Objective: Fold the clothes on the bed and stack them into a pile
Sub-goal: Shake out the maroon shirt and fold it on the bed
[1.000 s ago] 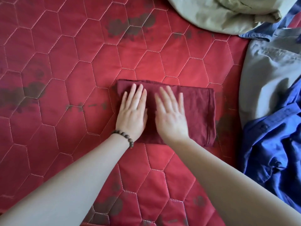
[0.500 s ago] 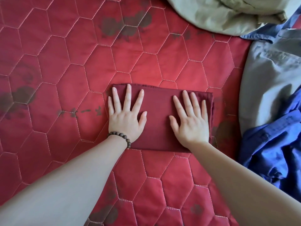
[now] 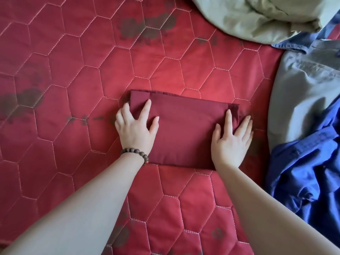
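A folded dark maroon garment [image 3: 184, 133] lies as a flat rectangle on the red quilted bed cover [image 3: 77, 74]. My left hand [image 3: 135, 129], with a bead bracelet at the wrist, holds its left end: index finger and thumb lie on top, and the other fingers slip past the edge underneath. At the garment's right end my right hand [image 3: 231, 140] holds it the same way, thumb and index on top, and a small bunch of fabric rises between the fingers. Both forearms reach in from the bottom of the view.
Unfolded clothes lie along the right side: a grey garment [image 3: 301, 92], a crumpled blue shirt [image 3: 309, 173] below it, and a pale green garment [image 3: 257, 17] at the top right. Dark printed patches mark the cover on the left.
Both hands have slid apart from the garment's middle to its two ends. They went from pressing flat on top to taking hold of the edges.
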Tool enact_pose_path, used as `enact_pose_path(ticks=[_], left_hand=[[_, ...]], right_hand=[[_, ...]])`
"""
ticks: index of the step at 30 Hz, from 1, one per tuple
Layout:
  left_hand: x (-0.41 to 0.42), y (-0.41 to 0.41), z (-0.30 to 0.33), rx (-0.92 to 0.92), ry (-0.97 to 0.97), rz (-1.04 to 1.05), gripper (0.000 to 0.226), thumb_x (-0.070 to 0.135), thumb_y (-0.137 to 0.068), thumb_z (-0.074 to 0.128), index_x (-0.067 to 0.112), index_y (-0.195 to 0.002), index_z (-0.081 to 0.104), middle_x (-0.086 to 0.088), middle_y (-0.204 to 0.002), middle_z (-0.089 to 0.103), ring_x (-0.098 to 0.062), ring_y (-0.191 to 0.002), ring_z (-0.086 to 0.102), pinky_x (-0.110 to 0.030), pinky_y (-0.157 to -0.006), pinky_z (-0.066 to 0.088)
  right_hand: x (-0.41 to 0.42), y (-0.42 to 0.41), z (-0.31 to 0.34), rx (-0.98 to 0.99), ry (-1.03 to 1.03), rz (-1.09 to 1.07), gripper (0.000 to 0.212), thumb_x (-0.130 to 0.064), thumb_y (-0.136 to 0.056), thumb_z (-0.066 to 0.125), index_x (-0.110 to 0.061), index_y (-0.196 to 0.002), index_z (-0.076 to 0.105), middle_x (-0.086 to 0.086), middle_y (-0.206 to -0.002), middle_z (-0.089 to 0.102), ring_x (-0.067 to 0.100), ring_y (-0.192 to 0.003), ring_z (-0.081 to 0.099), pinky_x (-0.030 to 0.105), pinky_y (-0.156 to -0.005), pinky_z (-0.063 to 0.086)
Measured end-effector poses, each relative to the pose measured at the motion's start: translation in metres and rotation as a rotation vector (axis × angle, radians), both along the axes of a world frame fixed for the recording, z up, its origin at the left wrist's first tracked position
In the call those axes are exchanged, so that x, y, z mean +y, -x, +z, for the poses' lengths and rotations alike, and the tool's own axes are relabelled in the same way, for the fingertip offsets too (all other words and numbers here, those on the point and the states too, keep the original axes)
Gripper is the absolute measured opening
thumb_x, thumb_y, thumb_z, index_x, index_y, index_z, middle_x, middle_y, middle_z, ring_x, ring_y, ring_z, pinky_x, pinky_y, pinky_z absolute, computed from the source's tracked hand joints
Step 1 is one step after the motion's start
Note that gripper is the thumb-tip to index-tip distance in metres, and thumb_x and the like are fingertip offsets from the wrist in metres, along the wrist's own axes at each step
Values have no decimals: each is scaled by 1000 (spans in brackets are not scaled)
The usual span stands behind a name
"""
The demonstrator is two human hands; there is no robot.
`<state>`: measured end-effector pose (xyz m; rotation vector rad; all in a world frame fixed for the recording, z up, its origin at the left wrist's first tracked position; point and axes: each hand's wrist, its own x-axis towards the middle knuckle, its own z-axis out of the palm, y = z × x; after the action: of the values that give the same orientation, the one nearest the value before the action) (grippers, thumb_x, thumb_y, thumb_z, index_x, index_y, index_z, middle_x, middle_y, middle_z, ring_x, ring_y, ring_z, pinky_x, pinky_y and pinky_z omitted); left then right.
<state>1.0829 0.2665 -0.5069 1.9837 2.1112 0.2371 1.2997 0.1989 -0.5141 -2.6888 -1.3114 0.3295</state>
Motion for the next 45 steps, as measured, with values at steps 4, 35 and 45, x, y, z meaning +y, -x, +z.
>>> enact_pose_path(ticks=[4, 35, 45], left_hand=[[-5, 4, 14, -94, 84, 14, 45, 39, -87, 66, 30, -131, 60, -18, -109, 51, -38, -78, 59, -36, -64, 44], [-122, 416, 15, 167, 255, 614, 59, 52, -95, 39, 29, -150, 32, -25, -115, 48, -21, -46, 36, -27, -45, 34], [-116, 421, 26, 207, 353, 669, 57, 61, -95, 25, 47, -150, 16, -18, -130, 34, -34, -108, 46, -48, -87, 44]], right_hand=[[-5, 6, 10, -60, -13, 37, 46, -37, -98, 50, -29, -144, 45, 22, -144, 39, 40, -125, 40, 49, -102, 34], [62, 429, 2, -38, 182, 907, 53, -43, -103, 30, -28, -153, 20, 13, -112, 52, 27, -53, 37, 35, -53, 32], [66, 432, 11, -64, 280, 853, 55, -48, -102, 24, -39, -153, 5, 11, -130, 41, 28, -74, 51, 34, -62, 37]])
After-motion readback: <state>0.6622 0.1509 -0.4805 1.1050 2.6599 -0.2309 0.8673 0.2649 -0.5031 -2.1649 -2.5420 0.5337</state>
